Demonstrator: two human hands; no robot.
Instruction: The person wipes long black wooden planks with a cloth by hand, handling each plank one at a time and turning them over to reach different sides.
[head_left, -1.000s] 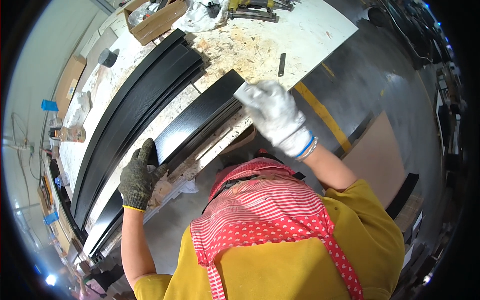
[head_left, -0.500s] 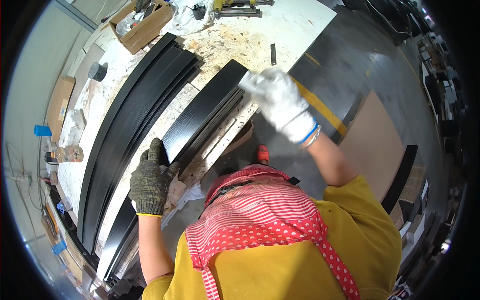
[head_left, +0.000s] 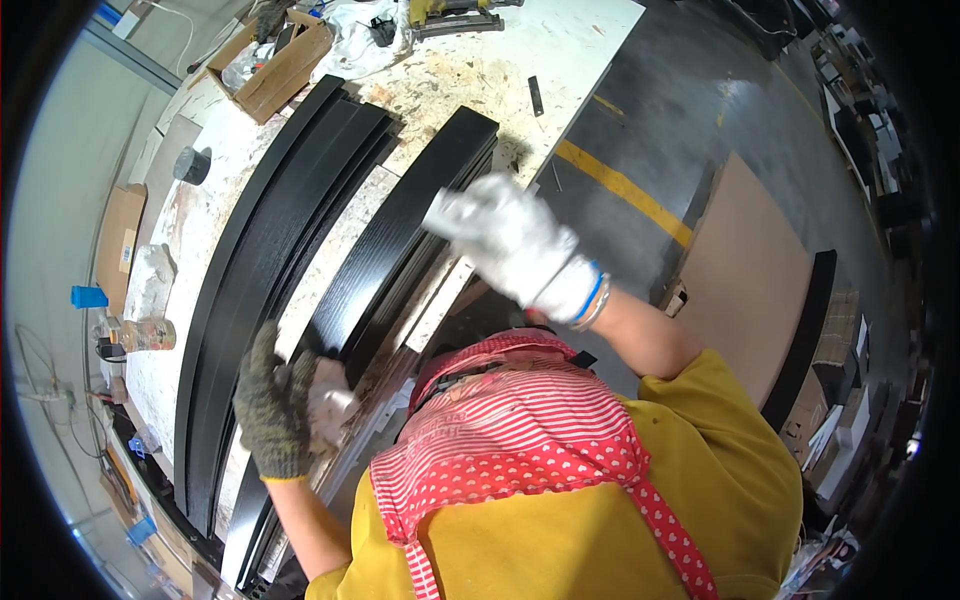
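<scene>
A stack of long black wood-grain boards (head_left: 400,215) lies along the table's near edge. My right hand (head_left: 515,240), in a white glove, is closed over the stack's right edge. It grips a small flat white piece (head_left: 440,212) whose kind I cannot make out. My left hand (head_left: 275,410), in a dark green knitted glove, rests at the stack's nearer part, fingers extended and thumb apart. Beside that thumb hangs a crumpled pale wrap (head_left: 330,398). Farther left lies a second, wider stack of black boards (head_left: 270,250).
The stained white worktable (head_left: 450,85) carries a cardboard box (head_left: 270,75), a yellow tool (head_left: 455,18), a small dark bar (head_left: 536,96), a dark round tin (head_left: 191,165) and a jar (head_left: 148,335). A brown panel (head_left: 745,290) stands to the right, beyond a yellow floor line (head_left: 625,190).
My right hand has moved from the far end of the near stack back along its edge, toward me and leftward. My left hand has shifted slightly toward me and left.
</scene>
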